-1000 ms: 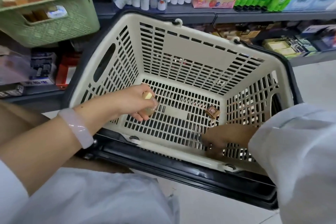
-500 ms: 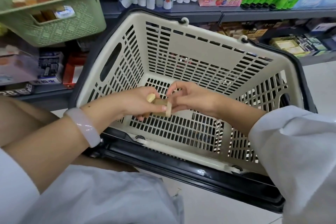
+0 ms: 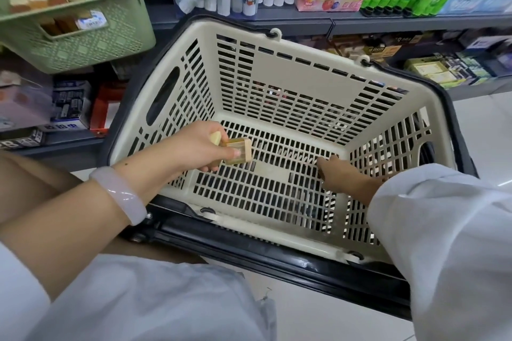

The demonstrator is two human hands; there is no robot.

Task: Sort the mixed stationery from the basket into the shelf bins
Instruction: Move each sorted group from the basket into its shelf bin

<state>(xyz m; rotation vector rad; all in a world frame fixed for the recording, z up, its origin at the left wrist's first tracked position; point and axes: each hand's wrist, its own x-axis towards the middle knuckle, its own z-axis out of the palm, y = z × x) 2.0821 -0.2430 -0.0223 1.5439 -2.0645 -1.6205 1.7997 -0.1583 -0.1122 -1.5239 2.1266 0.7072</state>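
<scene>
Two small yellowish boxes are all the stationery that shows near the basket, and both are in the left hand, held together between thumb and curled fingers above the left part of the basket floor. No other loose piece is visible on that floor, so the emptying seems nearly finished. What is left, by this judgement, is to carry these boxes to a shelf bin; the green bin at upper left already holds similar gold and cream boxes and looks like the likely place.

The right hand is low inside the basket, near the floor at the right. Its fingers look loosely bent and hold nothing visible, though the fingertips are partly hidden.

Half a second ago the right hand was meeting the left at the middle and passing a box to it. Now it has drawn away to the right and downward, while the left hand keeps both boxes.
</scene>
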